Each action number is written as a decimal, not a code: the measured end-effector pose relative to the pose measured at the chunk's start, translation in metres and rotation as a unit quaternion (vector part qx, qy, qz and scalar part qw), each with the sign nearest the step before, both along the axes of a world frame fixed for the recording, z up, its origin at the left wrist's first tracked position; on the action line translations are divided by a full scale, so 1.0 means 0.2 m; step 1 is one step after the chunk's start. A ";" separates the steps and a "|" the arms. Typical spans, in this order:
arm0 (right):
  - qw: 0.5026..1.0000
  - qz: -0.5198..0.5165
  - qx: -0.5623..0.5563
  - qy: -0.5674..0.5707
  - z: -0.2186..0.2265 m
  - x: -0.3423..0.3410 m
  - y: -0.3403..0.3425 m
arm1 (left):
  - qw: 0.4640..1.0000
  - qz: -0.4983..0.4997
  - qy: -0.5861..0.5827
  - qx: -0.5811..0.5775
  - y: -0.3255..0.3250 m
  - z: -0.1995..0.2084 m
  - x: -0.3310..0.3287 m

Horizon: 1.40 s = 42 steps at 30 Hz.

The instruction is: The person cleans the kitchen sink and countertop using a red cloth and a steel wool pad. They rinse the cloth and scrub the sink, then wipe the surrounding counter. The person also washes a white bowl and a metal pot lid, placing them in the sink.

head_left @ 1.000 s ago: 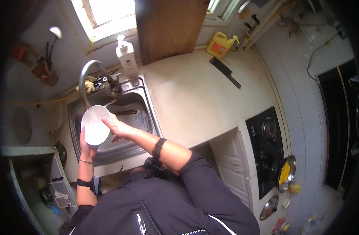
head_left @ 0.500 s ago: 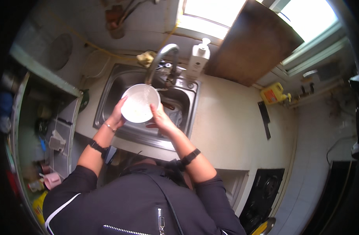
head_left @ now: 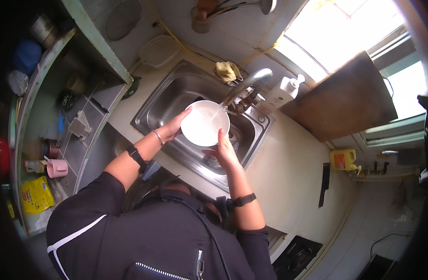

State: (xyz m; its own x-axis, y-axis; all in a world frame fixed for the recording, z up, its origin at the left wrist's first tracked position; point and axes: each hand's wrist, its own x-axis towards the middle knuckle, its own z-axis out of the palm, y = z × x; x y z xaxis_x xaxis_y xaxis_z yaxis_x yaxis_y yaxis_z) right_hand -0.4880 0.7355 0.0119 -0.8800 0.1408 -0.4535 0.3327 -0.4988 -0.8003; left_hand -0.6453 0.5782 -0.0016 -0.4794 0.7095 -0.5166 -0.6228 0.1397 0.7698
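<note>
The sink [head_left: 169, 91] lies in the desk [head_left: 288, 163]. Above it, the bowl [head_left: 204, 123] is between the left grip [head_left: 176, 125] and right grip [head_left: 222, 148], under the spout of the faucet [head_left: 243, 86]. Right of the faucet stands the bottle [head_left: 281, 95], then the board [head_left: 342, 100]; left, the cloth [head_left: 228, 72]. Farther right, the cleaver [head_left: 325, 176] lies beside the jug [head_left: 343, 160]. The stove [head_left: 295, 258] is near right; the shelf unit [head_left: 97, 42], left.

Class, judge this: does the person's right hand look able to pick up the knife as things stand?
Probably not: the right hand is holding the bowl, and the knife lies well off to its right on the counter.
</note>
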 end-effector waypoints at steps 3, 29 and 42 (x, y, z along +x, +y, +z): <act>1.000 0.005 -0.005 0.003 -0.02 0.00 0.01 | 0.999 -0.007 0.019 -0.029 0.00 0.01 0.01; 0.995 -0.010 0.093 -0.041 -0.32 -0.08 0.38 | 0.999 0.000 0.028 0.033 0.05 -0.02 0.12; 0.991 -0.006 0.052 -0.127 -0.36 -0.18 0.42 | 0.998 0.018 -0.001 0.066 0.08 -0.17 0.07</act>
